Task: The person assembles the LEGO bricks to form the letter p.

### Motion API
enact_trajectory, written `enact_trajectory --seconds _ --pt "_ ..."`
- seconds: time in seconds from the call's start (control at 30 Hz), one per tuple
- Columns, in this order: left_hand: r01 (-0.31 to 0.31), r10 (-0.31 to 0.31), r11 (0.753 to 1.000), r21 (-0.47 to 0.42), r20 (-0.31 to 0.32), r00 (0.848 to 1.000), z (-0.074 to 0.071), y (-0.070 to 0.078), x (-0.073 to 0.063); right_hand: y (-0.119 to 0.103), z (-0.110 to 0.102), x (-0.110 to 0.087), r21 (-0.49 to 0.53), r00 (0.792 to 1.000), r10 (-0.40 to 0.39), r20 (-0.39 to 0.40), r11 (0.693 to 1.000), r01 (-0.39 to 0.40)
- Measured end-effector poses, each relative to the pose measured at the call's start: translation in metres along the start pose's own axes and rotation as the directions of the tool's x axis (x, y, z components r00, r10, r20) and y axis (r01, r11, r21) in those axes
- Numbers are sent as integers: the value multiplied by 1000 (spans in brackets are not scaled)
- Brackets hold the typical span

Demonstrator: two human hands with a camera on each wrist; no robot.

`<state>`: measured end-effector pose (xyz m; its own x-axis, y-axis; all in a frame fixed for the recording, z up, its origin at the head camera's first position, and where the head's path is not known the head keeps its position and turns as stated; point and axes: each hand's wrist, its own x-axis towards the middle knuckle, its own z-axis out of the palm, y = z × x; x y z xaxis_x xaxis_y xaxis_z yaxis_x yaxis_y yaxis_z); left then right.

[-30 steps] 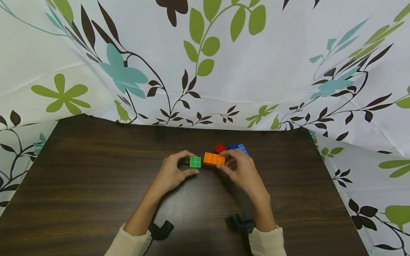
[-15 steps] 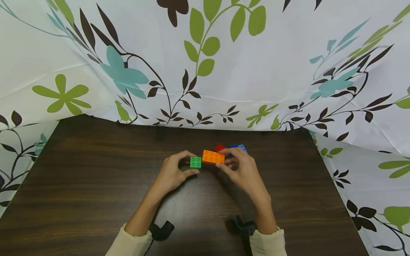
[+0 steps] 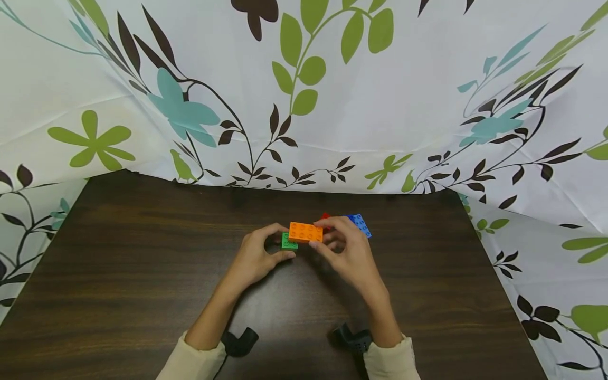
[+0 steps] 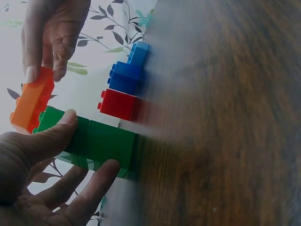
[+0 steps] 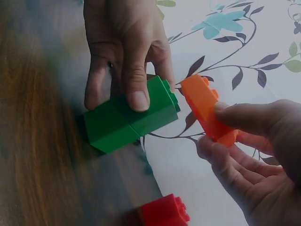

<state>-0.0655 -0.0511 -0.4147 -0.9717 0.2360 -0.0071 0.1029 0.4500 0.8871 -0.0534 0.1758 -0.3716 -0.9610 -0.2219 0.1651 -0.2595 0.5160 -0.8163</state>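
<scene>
My left hand [image 3: 256, 254] grips two green bricks [image 4: 107, 143], one stacked on the other and upright on the table. Between thumb and fingers, my right hand [image 3: 352, 252] pinches an orange brick [image 3: 305, 232] with two rows of studs. In the head view the orange brick overlaps the green stack's far right part. From the right wrist view, the orange brick [image 5: 207, 109] hangs over the studded end of the green stack [image 5: 134, 115], with a small gap between them. The left thumb lies across the upper green brick.
Behind my right hand stand a red brick [image 4: 118, 104], a dark blue brick [image 4: 125, 77] and a lighter blue brick [image 3: 360, 225] on the dark wooden table [image 3: 142, 274]. A leaf-patterned white cloth [image 3: 408, 105] hangs along the table's back edge.
My right hand has carried the orange brick leftward and slightly up, from beside the green stack to above it. The left hand and the green bricks have stayed in place.
</scene>
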Motion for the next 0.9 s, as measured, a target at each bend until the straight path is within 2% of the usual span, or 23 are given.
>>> enact_trajectory --seconds 0.27,0.9 --pt "-3 3 1000 -3 -2 1000 0 0 -1 4 10 1 87 1000 4 26 996 -6" --pt "-18 18 1000 -3 9 1000 -2 -1 2 4 9 3 91 996 29 85 995 -36"
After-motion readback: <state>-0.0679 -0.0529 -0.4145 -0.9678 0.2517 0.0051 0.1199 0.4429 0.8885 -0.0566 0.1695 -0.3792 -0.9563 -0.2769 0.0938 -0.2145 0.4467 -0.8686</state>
